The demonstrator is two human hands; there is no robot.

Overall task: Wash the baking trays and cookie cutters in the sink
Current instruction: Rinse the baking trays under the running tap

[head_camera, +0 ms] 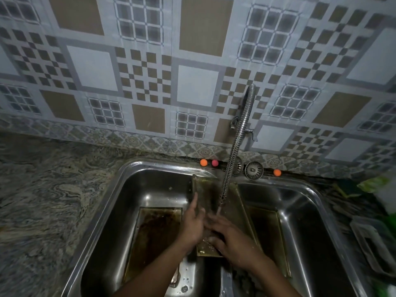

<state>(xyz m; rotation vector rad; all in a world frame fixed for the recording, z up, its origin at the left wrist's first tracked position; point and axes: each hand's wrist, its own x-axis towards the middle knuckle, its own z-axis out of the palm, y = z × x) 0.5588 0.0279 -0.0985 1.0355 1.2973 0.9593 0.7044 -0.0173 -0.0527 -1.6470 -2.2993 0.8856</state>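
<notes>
A greasy rectangular baking tray [233, 202] lies across the divider of a double steel sink [120, 189], under water running from the flexible tap [237, 142]. My left hand [194, 224] grips the tray's left edge. My right hand [231, 236] presses on the tray's near end, fingers bent; I cannot tell what is under them. A second stained tray [154, 234] rests in the left basin. A third tray [267, 234] stands in the right basin. No cookie cutters show.
A marbled stone counter [47, 200] spreads to the left. Two sink strainers [254, 169] and small orange and pink balls [203, 162] sit behind the sink. Clear plastic containers [372, 243] and green items crowd the right counter. The tiled wall stands close behind.
</notes>
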